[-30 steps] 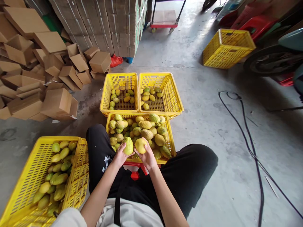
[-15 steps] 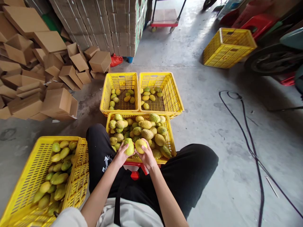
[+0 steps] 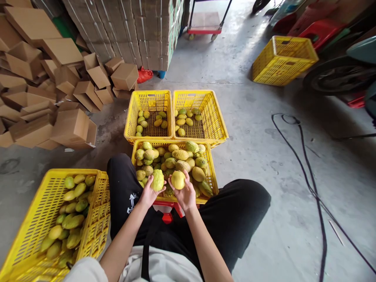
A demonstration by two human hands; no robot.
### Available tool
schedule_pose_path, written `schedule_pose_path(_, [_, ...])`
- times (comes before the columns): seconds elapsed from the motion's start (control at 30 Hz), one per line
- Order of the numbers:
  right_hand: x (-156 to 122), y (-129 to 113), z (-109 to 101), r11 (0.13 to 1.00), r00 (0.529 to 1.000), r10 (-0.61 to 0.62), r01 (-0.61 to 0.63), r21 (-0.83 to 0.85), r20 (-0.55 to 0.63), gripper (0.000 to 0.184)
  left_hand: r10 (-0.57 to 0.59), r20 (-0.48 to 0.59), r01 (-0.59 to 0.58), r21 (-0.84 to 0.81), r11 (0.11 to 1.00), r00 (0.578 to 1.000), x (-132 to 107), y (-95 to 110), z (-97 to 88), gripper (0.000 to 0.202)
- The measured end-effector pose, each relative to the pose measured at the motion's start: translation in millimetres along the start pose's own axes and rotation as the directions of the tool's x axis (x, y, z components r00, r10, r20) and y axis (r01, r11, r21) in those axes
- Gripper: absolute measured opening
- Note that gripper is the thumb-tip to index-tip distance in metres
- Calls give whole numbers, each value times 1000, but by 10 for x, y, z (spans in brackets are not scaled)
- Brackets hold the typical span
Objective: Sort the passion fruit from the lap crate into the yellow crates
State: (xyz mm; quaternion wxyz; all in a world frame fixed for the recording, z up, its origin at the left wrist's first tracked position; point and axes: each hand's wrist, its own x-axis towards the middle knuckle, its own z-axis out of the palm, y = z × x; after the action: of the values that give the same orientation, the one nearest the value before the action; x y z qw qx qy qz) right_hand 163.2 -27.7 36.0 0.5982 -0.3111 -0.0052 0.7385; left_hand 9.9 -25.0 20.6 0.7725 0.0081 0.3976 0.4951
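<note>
My left hand (image 3: 147,194) is closed around a bumpy yellow-green fruit (image 3: 158,180). My right hand (image 3: 185,194) grips a rounder yellow fruit (image 3: 178,179). Both fruits are held side by side, slightly apart, above the near edge of a yellow crate (image 3: 212,172) heaped with several yellow and green fruits. That crate sits between my knees, on something red.
Two more yellow crates (image 3: 149,101) (image 3: 216,117) stand beyond it, each with several fruits. Another fruit-filled yellow crate (image 3: 38,207) is at my left. Cardboard boxes (image 3: 70,127) pile up at left, a black cable (image 3: 308,176) runs across the floor at right, and an upturned yellow crate (image 3: 283,58) sits far right.
Both hands have lifted the fruits slightly and drawn them a little apart; the right hand's fruit now sits higher in the fingers.
</note>
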Motion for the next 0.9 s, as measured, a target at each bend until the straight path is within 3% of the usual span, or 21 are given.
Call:
schedule_pose_path(0.1, [21,62,-49,998,1000,-7,8,-56,18,53,10,5,-10,28,1000,1000,12,-15,-20,28])
schedule_pose_path(0.33, [47,143,-96,989,998,48,-42,-142,44,38,-60,87,57,36,998,994,-4,-31,10,34])
schedule_pose_path(0.57, [58,81,-85,993,998,36,-41,-114,-46,40,-77,141,88,-76,993,987,-40,14,63,33])
schedule_pose_path(0.7, [74,20,-78,994,999,28,-31,-105,-33,44,-67,59,69,-37,997,996,-27,0,46,34])
schedule_pose_path(0.9, [61,-42,-29,986,982,163,-160,-39,97,40,65,-47,-66,-17,998,997,-7,6,-4,43])
